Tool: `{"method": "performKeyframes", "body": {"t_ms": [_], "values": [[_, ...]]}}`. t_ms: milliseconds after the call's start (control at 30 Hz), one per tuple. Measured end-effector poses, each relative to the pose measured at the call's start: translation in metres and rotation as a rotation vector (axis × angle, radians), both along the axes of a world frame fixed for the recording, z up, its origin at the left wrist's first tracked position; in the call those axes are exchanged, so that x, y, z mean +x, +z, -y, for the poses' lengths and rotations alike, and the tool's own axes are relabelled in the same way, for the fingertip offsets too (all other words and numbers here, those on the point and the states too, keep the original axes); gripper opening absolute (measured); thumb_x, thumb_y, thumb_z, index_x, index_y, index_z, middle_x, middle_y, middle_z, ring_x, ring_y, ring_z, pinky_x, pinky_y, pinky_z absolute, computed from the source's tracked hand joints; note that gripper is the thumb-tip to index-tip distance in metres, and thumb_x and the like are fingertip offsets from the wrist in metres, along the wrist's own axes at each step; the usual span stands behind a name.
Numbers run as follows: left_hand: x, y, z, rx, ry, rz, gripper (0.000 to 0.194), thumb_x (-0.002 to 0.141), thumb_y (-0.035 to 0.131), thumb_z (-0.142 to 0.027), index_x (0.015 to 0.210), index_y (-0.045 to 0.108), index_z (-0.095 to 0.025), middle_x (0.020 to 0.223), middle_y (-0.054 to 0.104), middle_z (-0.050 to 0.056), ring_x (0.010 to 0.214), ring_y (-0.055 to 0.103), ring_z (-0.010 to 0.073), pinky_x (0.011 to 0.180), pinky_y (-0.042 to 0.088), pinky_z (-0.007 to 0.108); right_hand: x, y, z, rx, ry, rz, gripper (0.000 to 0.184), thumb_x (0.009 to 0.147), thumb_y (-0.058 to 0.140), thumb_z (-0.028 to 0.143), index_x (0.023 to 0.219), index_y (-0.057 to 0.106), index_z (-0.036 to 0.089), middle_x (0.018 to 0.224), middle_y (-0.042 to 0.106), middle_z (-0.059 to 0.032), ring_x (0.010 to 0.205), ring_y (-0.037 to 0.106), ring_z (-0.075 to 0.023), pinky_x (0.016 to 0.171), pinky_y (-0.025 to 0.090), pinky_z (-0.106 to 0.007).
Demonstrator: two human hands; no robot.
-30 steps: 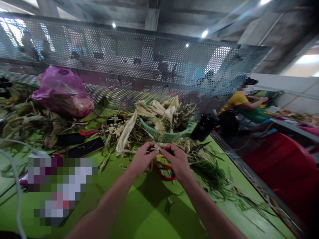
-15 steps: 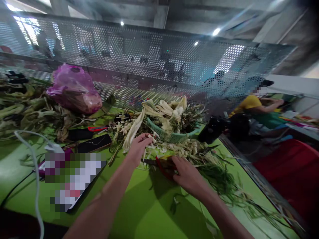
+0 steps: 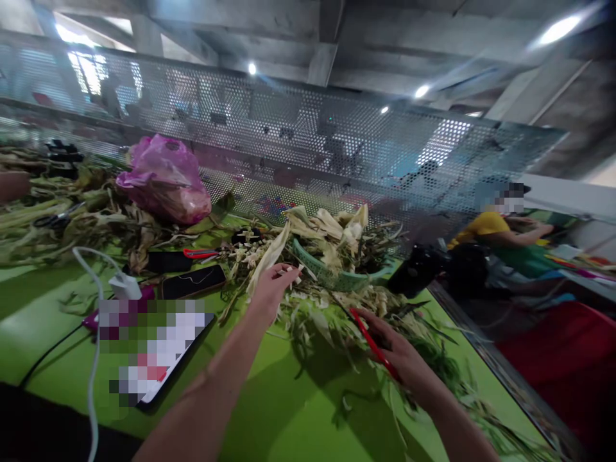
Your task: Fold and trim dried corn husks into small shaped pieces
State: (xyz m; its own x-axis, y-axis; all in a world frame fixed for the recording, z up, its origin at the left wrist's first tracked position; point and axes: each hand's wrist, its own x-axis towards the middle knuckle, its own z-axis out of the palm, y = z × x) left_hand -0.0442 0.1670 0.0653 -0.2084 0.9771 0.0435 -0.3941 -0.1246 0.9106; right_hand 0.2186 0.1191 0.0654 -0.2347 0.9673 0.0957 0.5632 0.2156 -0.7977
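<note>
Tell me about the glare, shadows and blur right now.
Head view: the brightest ceiling light flares into streaks; head view: a soft shadow darkens the green table beside the right hand; head view: the right-hand corners fall near black; head view: blocky pixels cover much of the flat device.

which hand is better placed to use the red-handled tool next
Probably the right hand: the red-handled tool is in its grasp. The left hand looks occupied, pinching a pale scrap near the green basket.
</note>
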Motion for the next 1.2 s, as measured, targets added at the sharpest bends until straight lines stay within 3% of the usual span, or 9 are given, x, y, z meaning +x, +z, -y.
{"method": "performKeyframes", "body": {"t_ms": [167,267,400,500,700,900,1200], "values": [[0.003,0.001,0.005,-0.005,-0.020,-0.065,0.021,0.060,0.070,-0.034,0.067,0.062,-0.016,0.060,0.058,-0.002,0.058,0.046,0.0091,0.056,0.032,0.022,-0.018,0.008,0.002,-0.316,0.056,-0.348,0.056,0.069,0.067,0.032,0.123,0.055,0.026,0.089,0.062,-0.0031,0.058,0.049,-0.0124,0.050,0.039,-0.024],[0.003,0.001,0.006,-0.015,-0.020,-0.105,0.019,0.061,0.070,-0.032,0.066,0.062,-0.016,0.059,0.055,-0.001,0.056,0.043,0.0090,0.054,0.030,0.021,-0.040,0.019,-0.004,-0.274,0.077,-0.375,0.058,0.074,0.066,0.038,0.128,0.049,0.027,0.079,0.056,-0.0002,0.060,0.048,-0.0122,0.054,0.043,-0.023],[0.004,0.001,0.004,-0.024,-0.023,-0.127,0.020,0.060,0.070,-0.033,0.066,0.062,-0.016,0.055,0.050,-0.003,0.053,0.039,0.0082,0.051,0.026,0.021,-0.052,0.029,-0.007,-0.165,0.166,-0.266,0.060,0.076,0.062,0.047,0.130,0.046,0.028,0.096,0.057,-0.0043,0.090,0.054,-0.0207,0.079,0.048,-0.032],[0.005,0.003,0.006,-0.010,-0.048,-0.133,0.021,0.060,0.070,-0.034,0.067,0.062,-0.017,0.056,0.050,-0.004,0.053,0.039,0.0081,0.052,0.026,0.021,-0.048,0.026,-0.002,-0.161,0.159,-0.216,0.062,0.075,0.061,0.054,0.129,0.048,0.029,0.104,0.058,-0.0065,0.101,0.053,-0.0247,0.083,0.047,-0.034],[0.012,0.006,0.015,-0.024,-0.133,-0.183,0.025,0.060,0.072,-0.038,0.070,0.064,-0.017,0.053,0.045,-0.005,0.050,0.034,0.0073,0.050,0.022,0.022,-0.038,0.012,0.000,-0.170,0.198,-0.204,0.055,0.078,0.055,0.059,0.124,0.053,0.027,0.111,0.057,-0.0077,0.104,0.051,-0.0259,0.088,0.043,-0.036],[0.016,0.000,0.013,-0.041,-0.173,-0.152,0.024,0.058,0.071,-0.034,0.072,0.065,-0.015,0.060,0.055,-0.001,0.056,0.042,0.0092,0.054,0.029,0.022,-0.042,0.014,0.001,-0.182,0.301,-0.147,0.055,0.079,0.049,0.063,0.120,0.054,0.026,0.099,0.057,-0.0057,0.088,0.052,-0.0226,0.080,0.044,-0.035],[0.016,-0.002,0.012,-0.054,-0.169,-0.176,0.020,0.058,0.069,-0.030,0.069,0.064,-0.015,0.057,0.053,-0.002,0.052,0.040,0.0077,0.050,0.025,0.021,-0.044,0.014,0.002,-0.189,0.283,-0.161,0.060,0.077,0.053,0.064,0.123,0.053,0.025,0.100,0.056,-0.0074,0.093,0.051,-0.0252,0.083,0.042,-0.037]]}}
